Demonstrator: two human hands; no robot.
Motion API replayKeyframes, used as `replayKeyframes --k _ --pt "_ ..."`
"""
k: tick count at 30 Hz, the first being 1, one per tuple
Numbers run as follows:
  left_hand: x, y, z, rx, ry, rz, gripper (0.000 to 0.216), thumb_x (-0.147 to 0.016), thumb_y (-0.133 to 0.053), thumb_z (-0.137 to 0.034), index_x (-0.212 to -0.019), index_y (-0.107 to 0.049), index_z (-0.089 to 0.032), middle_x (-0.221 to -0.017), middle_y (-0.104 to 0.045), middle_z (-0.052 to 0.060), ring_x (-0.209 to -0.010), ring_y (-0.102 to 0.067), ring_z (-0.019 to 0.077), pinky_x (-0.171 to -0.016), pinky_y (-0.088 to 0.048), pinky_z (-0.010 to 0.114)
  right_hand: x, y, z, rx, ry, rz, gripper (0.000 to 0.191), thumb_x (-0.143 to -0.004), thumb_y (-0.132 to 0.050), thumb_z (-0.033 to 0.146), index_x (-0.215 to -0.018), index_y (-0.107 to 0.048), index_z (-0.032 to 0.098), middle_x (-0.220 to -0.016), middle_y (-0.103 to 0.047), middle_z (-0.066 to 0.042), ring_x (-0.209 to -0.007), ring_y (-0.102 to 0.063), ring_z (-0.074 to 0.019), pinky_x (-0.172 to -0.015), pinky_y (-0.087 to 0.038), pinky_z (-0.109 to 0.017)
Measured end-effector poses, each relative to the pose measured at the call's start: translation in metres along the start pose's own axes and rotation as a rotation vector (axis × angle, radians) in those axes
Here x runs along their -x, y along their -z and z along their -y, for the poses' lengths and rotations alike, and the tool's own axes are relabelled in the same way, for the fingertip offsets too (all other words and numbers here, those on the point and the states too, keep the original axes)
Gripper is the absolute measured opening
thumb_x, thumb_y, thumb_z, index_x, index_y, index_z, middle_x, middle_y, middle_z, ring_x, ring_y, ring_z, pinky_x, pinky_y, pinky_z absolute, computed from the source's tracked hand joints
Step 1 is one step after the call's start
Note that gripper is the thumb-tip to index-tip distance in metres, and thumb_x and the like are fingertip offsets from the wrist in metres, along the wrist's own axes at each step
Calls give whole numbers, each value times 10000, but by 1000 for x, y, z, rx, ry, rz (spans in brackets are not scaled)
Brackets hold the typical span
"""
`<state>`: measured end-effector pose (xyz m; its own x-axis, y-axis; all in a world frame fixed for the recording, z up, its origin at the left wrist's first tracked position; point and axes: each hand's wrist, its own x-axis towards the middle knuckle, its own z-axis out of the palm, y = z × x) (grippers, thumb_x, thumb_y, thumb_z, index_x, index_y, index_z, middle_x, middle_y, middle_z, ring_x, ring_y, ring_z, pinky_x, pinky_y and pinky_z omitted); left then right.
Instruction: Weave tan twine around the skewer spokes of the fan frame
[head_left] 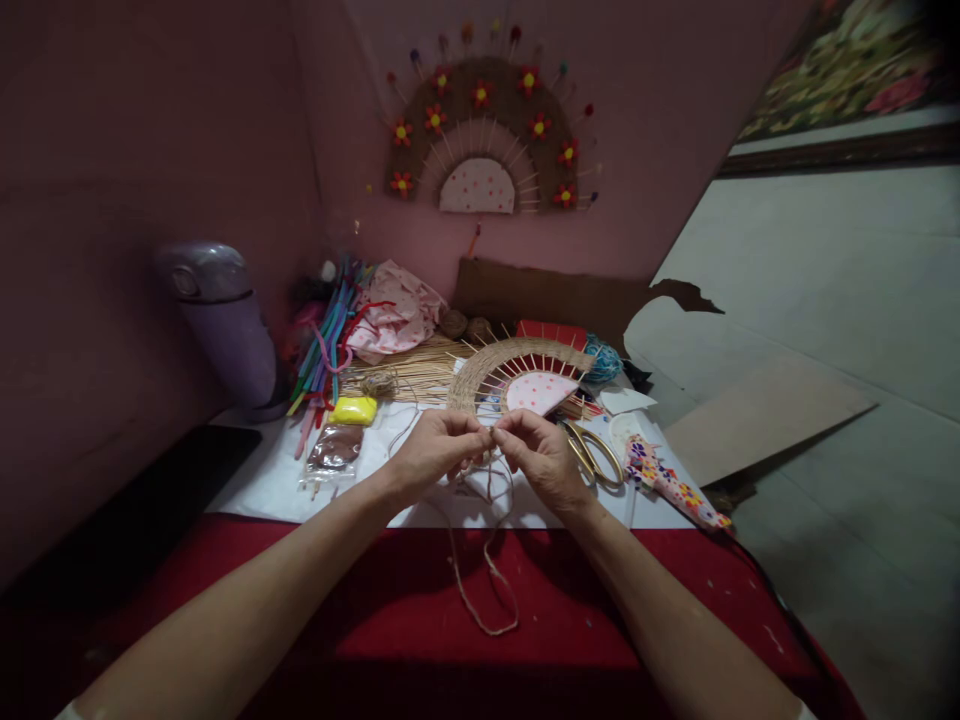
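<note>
Both hands up over the front of the worktable, fingertips nearly meeting. Left hand point(435, 447): thumb and forefinger pinched closed on twine point(493, 568); other fingers curled under, their exact grip hard to make out. Right hand point(545, 457): thumb and forefinger likewise closed on the twine, just beside the left fingertips. Twine hangs from the pinch in a long loose loop, past the edge of the white sheet point(259, 490) and in front of the red cloth point(360, 590)

Just beyond the hands: half-ring point(466, 388) wrapped in brown cord, thin sticks poking through it, spotted half-round piece point(538, 390) at its inner side. Gold-handled scissors point(590, 452) close by the right hand; flowered glue gun point(670, 482) farther right

Left of the hands: yellow packet point(353, 410), brown packet point(335, 447) just in front of it. Behind: pipe cleaners point(330, 330), crumpled spotted cloth point(397, 310). Purple bottle point(229, 335) at far left
</note>
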<state>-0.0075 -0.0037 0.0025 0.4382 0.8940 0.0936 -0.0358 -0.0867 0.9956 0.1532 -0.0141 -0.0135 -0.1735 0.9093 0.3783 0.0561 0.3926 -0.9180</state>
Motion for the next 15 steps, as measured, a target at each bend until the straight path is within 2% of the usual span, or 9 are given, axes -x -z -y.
replayKeyframes --k 3,8,15 --pt "1 -1 -1 6 5 1 226 -709 -617 -320 -586 -584 -133 -476 -484 -34 -401 -388 56 -384 -294 182 0 0 -2 -26 -42 -5 157 -783 -591 331 -753 -553 182 -608 -487 53 -480 -404 -58 -442 -333 -192" --pt "2 -1 -3 51 26 34 188 -712 -594 -273 -588 -581 -132 -498 -500 -24 -414 -401 60 -390 -289 186 1 -1 1 -81 -43 41 167 -792 -573 331 -862 -593 180 -671 -554 26 -504 -442 -70 -450 -363 -197" --pt "1 1 0 141 48 104 162 -730 -564 -237 -611 -584 -129 -489 -484 -24 -399 -388 56 -392 -282 187 3 0 7 -109 -28 47 142 -760 -621 313 -808 -602 181 -668 -556 23 -522 -445 -71 -458 -351 -193"
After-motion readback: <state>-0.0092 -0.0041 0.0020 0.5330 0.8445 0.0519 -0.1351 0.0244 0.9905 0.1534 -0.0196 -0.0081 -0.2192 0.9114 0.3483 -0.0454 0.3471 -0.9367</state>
